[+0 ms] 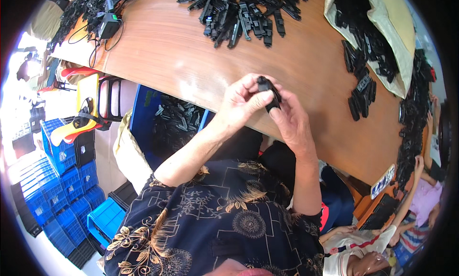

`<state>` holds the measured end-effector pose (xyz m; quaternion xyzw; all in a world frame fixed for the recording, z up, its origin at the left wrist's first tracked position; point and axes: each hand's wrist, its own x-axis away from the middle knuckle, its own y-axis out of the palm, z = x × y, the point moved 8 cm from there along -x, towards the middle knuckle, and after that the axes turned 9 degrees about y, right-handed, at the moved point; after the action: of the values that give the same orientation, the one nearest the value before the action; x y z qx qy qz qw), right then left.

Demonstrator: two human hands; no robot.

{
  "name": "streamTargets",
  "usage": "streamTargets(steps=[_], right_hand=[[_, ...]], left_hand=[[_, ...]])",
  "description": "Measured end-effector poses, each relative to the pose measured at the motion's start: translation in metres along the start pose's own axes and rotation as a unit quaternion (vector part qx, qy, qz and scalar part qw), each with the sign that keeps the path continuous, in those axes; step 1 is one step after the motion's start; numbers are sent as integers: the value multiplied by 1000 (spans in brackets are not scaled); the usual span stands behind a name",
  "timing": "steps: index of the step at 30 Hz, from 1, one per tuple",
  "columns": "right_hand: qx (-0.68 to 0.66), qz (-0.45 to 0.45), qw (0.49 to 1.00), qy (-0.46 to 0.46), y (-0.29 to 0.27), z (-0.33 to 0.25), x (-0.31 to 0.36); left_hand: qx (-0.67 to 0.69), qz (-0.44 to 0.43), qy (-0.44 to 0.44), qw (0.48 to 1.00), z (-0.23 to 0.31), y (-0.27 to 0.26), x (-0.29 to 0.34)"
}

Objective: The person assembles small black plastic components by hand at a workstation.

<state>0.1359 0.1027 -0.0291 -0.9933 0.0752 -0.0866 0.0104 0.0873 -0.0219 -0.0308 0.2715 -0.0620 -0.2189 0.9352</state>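
Observation:
Above the near edge of the wooden table (201, 70), my left hand (237, 104) and my right hand (292, 120) meet on a small, dark plastic part (268, 90). The fingers of my left hand close around one side of it, thumb across its face. My right thumb presses on the lower end, with the right fingers behind it. Its exact kind is hidden by my fingers. A heap of slim black plastic parts (234, 27) lies at the far side of the table.
An open sack (404, 61) spills black parts (363, 92) at the right. Left of my lap stands a blue bin (141, 106) holding similar parts. Stacked blue crates (60, 185) and a yellow chair (91, 97) are left. Other people (373, 242) sit along the right.

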Motion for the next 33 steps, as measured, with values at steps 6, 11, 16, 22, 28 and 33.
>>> streamTargets(steps=[6, 11, 16, 22, 28, 33], right_hand=[[-75, -103, 985, 116, 15, 24, -4], [-46, -1, 995, 87, 16, 11, -7], [38, -68, 997, 22, 12, 7, -12], [419, 195, 873, -158, -107, -51, -47], [636, 238, 720, -142, -170, -45, -96], [701, 220, 660, -153, -140, -42, -105]], left_hand=[[-9, -3, -49, 999, -2, -6, -4], [21, 3, -62, 998, -8, -12, -11], [-56, 17, -61, 996, 11, -14, -17], [-350, 90, 29, 932, 83, -85, -77], [-807, -175, 178, 536, 99, -60, -117], [-802, -247, 260, 477, 97, -40, -114]])
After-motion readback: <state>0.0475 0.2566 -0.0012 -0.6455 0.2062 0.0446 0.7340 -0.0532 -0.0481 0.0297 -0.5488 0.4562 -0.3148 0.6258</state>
